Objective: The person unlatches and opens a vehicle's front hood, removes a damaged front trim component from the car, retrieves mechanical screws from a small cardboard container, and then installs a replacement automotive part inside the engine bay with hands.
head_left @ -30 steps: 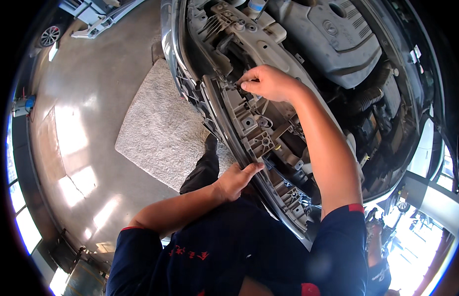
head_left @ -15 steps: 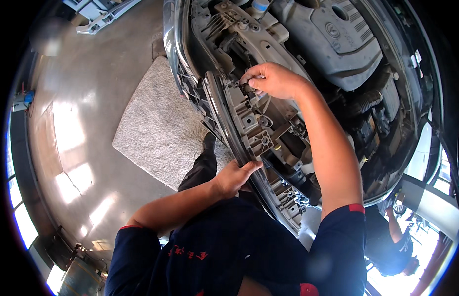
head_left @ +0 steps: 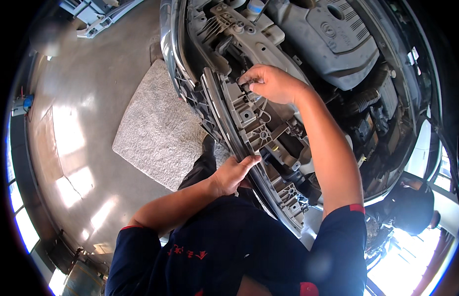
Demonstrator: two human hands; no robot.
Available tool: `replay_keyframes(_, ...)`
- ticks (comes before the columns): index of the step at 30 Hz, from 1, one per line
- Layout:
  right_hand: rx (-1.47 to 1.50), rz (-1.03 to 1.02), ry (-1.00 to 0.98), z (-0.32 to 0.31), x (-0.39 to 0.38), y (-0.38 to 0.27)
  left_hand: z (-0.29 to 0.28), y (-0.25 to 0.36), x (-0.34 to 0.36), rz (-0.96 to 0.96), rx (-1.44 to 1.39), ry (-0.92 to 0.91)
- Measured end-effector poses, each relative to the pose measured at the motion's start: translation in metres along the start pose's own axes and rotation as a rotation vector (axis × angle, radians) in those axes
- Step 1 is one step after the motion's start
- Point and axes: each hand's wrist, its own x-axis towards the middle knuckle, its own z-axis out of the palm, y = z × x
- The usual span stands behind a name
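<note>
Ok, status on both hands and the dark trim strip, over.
Left hand gripping dark trim strip, thumb on top. Right hand over the car's exposed front frame, fingers bent; contact point hidden by the hand itself.

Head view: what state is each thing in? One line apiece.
Long black trim bar with bright edging: held; fastening unclear.
Bare left hand: gripping the bar, thumb on top.
Bare right hand: fingers bent at the front frame; grip unclear.
Grey plastic front frame: exposed.
Large grey plastic engine cover: in place.
Round blue-and-white cap: on.
Shaggy grey mat: spread flat.
</note>
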Motion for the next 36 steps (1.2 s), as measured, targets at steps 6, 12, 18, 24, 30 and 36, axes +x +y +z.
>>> replay_keyframes(6,-0.199,-0.104,-0.052,0.0,-0.027,-0.024,0.0,-0.003,-0.004,0.186,0.087,0.011)
replay_keyframes(12,-0.344,-0.195,0.056,0.008,-0.029,-0.021,0.001,-0.007,0.003,0.019,-0.074,0.015)
replay_keyframes(18,-0.368,-0.203,0.088,0.012,-0.022,-0.021,0.007,-0.004,0.0,0.003,-0.073,0.046)
replay_keyframes(24,-0.474,-0.192,0.061,0.006,-0.02,-0.025,0.009,0.003,-0.004,-0.032,-0.07,0.03)
replay_keyframes(30,-0.509,-0.139,0.014,0.003,-0.021,-0.03,0.009,-0.002,0.0,-0.047,-0.048,0.046)
replay_keyframes(36,-0.41,0.032,0.047,0.016,-0.064,-0.051,0.019,-0.011,0.007,-0.044,-0.13,0.081)
